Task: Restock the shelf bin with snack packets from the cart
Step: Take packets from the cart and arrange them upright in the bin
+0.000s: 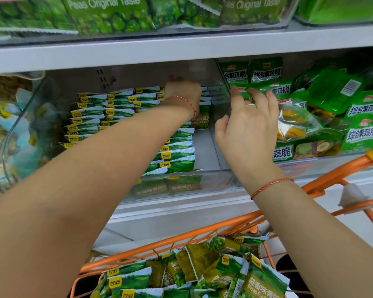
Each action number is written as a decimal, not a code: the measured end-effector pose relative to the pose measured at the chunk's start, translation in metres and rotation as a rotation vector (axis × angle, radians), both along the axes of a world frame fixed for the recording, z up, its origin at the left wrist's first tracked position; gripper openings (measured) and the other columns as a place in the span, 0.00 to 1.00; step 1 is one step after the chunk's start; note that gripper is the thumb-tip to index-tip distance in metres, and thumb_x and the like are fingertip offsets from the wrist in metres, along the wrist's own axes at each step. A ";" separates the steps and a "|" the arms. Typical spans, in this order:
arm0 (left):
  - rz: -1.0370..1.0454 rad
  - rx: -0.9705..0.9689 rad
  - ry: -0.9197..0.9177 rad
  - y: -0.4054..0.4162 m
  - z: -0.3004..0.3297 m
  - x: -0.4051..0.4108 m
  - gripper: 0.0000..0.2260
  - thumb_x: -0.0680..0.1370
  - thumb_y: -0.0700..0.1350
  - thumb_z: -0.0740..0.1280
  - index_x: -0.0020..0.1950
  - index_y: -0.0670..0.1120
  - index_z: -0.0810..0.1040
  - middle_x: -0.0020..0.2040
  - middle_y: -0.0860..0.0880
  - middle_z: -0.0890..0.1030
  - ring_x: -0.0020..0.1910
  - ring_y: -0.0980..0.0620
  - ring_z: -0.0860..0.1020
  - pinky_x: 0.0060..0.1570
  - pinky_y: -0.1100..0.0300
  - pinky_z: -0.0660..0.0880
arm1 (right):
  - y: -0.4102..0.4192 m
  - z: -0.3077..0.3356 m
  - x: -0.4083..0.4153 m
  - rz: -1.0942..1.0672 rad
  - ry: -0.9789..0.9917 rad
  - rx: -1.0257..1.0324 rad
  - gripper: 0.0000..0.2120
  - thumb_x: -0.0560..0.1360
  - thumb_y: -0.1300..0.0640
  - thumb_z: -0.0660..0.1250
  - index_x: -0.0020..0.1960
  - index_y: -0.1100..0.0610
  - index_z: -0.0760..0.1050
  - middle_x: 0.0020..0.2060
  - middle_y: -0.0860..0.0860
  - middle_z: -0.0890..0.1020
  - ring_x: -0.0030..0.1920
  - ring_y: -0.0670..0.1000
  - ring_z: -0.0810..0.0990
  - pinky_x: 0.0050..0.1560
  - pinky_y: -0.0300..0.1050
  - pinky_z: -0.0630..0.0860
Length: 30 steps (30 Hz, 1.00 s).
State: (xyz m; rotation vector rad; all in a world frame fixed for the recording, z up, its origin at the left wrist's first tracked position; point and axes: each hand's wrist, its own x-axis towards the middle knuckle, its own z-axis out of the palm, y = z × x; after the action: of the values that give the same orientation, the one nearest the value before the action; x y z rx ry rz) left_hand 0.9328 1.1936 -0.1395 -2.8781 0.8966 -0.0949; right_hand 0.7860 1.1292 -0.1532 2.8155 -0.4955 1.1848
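A clear shelf bin (215, 181) holds rows of upright green-and-white garlic pea packets (108, 112), with a bare gap along its right side. My left hand (182, 91) reaches deep into the bin at the back and rests on the tops of the rear packets; its fingers are hidden behind the knuckles. My right hand (249, 125) hovers with fingers spread beside the bin's clear right wall (223, 87), holding nothing. More of the same packets (213, 269) lie heaped in the orange wire cart (202, 235) below.
A neighbouring bin on the right holds bright green fruit-and-vegetable crisp packets (332, 97). Above, a grey shelf board (181, 50) carries a bin of original-taste pea bags (108, 14). Pale blue snack bags (7, 130) fill a bin on the left.
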 end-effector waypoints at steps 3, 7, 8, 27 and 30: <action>-0.009 -0.166 -0.038 0.017 0.015 -0.016 0.14 0.77 0.57 0.63 0.48 0.47 0.77 0.45 0.47 0.79 0.50 0.44 0.77 0.43 0.58 0.66 | -0.001 0.001 0.001 -0.019 0.022 0.009 0.23 0.66 0.60 0.65 0.59 0.67 0.77 0.37 0.63 0.83 0.57 0.62 0.78 0.66 0.53 0.56; -0.093 -0.408 -0.114 0.075 0.026 -0.055 0.10 0.78 0.49 0.60 0.50 0.51 0.80 0.45 0.49 0.82 0.50 0.44 0.76 0.49 0.55 0.65 | -0.001 0.008 -0.002 0.011 0.114 0.025 0.24 0.67 0.59 0.65 0.60 0.68 0.76 0.43 0.65 0.82 0.57 0.63 0.78 0.66 0.55 0.57; -0.151 -0.437 -0.113 0.092 0.026 -0.069 0.09 0.78 0.49 0.60 0.49 0.51 0.80 0.43 0.50 0.83 0.50 0.44 0.76 0.51 0.55 0.64 | -0.001 0.013 -0.005 0.031 0.174 0.037 0.25 0.69 0.58 0.65 0.63 0.69 0.74 0.47 0.67 0.81 0.60 0.63 0.76 0.68 0.55 0.56; -0.167 0.076 0.435 0.193 -0.039 -0.292 0.18 0.80 0.56 0.58 0.61 0.46 0.77 0.56 0.44 0.80 0.56 0.44 0.76 0.50 0.56 0.72 | 0.083 0.020 -0.194 0.283 0.958 -0.054 0.13 0.79 0.54 0.58 0.61 0.56 0.73 0.56 0.55 0.78 0.55 0.58 0.79 0.47 0.48 0.74; -0.178 0.215 0.388 0.182 -0.057 -0.302 0.25 0.80 0.60 0.55 0.66 0.41 0.71 0.61 0.40 0.76 0.62 0.41 0.71 0.64 0.49 0.64 | 0.067 -0.003 -0.205 0.232 1.017 0.181 0.23 0.77 0.54 0.64 0.70 0.55 0.65 0.65 0.55 0.71 0.62 0.57 0.74 0.54 0.49 0.74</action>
State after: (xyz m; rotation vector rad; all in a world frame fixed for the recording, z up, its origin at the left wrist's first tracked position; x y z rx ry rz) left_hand 0.6303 1.3753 -0.1967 -2.6519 1.1447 0.5268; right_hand 0.5806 1.1965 -0.1559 3.1575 -0.1888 -0.3893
